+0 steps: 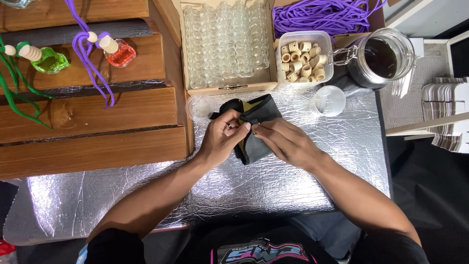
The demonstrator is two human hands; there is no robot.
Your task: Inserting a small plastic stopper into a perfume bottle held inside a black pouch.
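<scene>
Right now your left hand (223, 134) and your right hand (286, 142) meet in the middle of the table, fingertips pinched together on something tiny that is too small to tell. Both hands rest on a soft black cloth (251, 122) with a bit of yellow showing in its fold. The cloth lies on the shiny, crinkly silver sheet (273, 181) that covers the table.

Just beside the cloth sit two round clear lids, one (199, 106) on your left and one (328, 100) on your right.

Farther back, a flat wooden box (225, 87) is packed with rows of little clear glass bottles. Next to it a clear plastic tub (304, 61) holds pale wooden ring caps. A round glass jar (383, 56) with a wire clasp holds dark liquid. Behind the tub lies a heap of purple cord (322, 14).

On the brown wooden steps (97, 117) at your left stand a green bottle (49, 61) and a red bottle (121, 54), each with a wooden cap and a cord. Pale card pieces (447, 98) are stacked far to your right.
</scene>
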